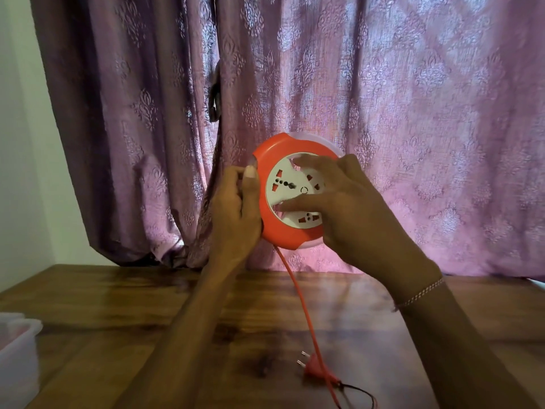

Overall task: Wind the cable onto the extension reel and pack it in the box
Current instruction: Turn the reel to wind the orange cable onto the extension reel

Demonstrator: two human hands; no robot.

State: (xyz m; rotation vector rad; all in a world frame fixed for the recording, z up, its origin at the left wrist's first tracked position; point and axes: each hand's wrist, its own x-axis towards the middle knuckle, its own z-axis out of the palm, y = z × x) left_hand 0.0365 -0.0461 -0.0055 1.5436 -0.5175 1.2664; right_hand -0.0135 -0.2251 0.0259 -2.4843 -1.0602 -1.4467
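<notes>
Reel point(292, 193): held up over table point(118, 305). L hand point(236, 208) clamped on rim; R hand point(339, 202) fingers spread on hub. Cable point(303, 305) and plug point(312, 367) below reel, unwound. Box point(17, 358) far left, unpacked. Winding looks part-done.

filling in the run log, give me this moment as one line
step: winding | left hand: grips reel rim | right hand: fingers on white hub | cable: hangs to table | plug: on table

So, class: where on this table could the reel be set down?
Bare wood lies between the plastic box and the left hand's forearm, and right of the other forearm. Crowded: the near middle, where plug and cable lie.
</notes>
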